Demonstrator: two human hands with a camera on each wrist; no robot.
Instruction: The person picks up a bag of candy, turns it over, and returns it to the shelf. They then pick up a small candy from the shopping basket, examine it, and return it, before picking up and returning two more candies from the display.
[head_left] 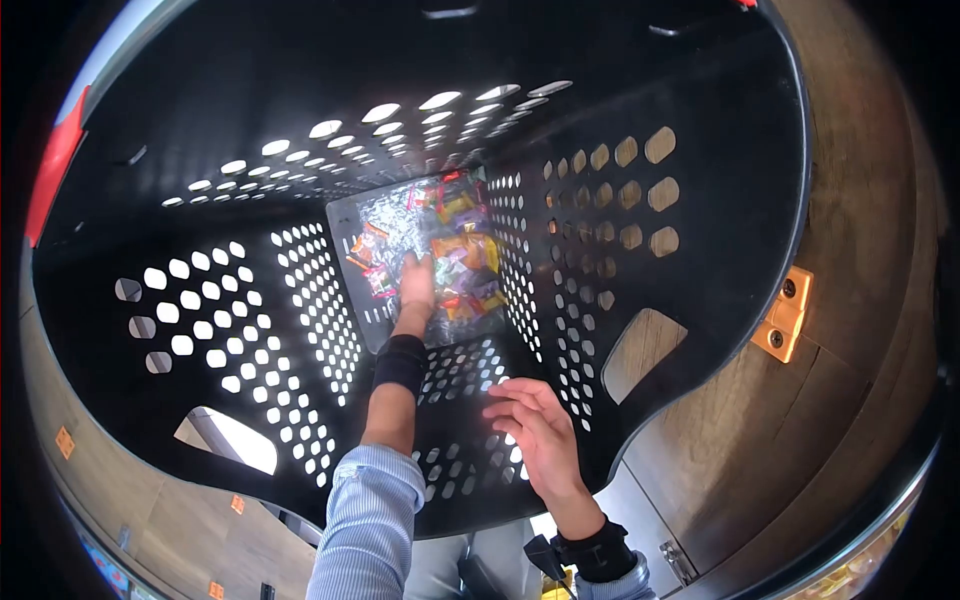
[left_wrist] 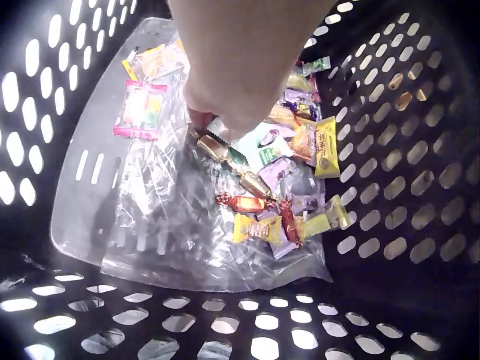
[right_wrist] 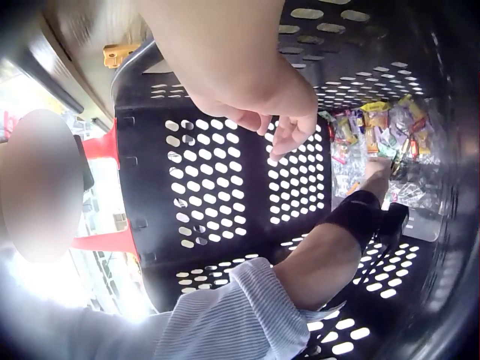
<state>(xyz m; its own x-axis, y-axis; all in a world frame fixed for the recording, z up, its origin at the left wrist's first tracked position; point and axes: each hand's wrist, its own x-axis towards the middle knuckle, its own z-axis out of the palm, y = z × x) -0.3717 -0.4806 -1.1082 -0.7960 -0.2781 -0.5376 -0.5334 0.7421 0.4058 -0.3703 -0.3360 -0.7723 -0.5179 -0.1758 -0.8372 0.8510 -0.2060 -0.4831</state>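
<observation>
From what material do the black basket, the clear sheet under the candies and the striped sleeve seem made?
Basket: probably moulded plastic, smooth with a soft sheen, pierced by regular holes.
Clear sheet: likely thin plastic film; it is see-through, wrinkled and glinting.
Striped sleeve: matte cloth, perhaps cotton, judging by its soft folds.

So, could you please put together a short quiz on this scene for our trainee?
1. True or false: the right hand is held above the bottom of the basket, with nothing in its fingers.
2. Which hand reaches down to the sweets?
a) the left hand
b) the right hand
c) both hands
3. Fill in the missing word: the sides of the basket are dotted with many small ____.

Key: 1 true; 2 a; 3 holes.
</observation>
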